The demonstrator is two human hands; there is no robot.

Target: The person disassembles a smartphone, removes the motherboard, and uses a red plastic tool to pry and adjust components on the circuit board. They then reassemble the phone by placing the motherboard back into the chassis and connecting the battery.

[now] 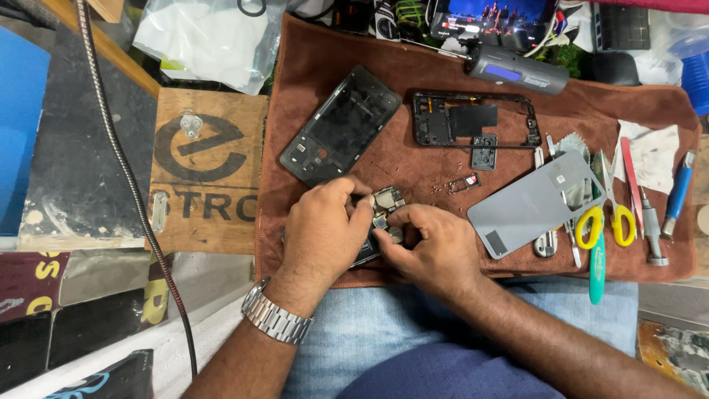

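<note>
Both my hands meet at the near edge of a brown cloth mat (413, 70). My left hand (325, 229), with a metal watch on its wrist, and my right hand (432, 247) grip an opened phone body (385, 210) between them; its circuit board and small camera parts show between the fingers. The lower part of the phone is hidden under my hands. A black phone frame (341, 124) lies just beyond my left hand. A second black inner frame (476, 118) lies farther right.
A grey phone back cover (533, 203) lies right of my hands, beside yellow-handled scissors (609, 214), tweezers, a blue-handled screwdriver (678, 193) and a white cloth. A grey cylindrical tool (517, 68) rests at the mat's far edge. A wooden board (203, 170) and black cable (125, 170) lie left.
</note>
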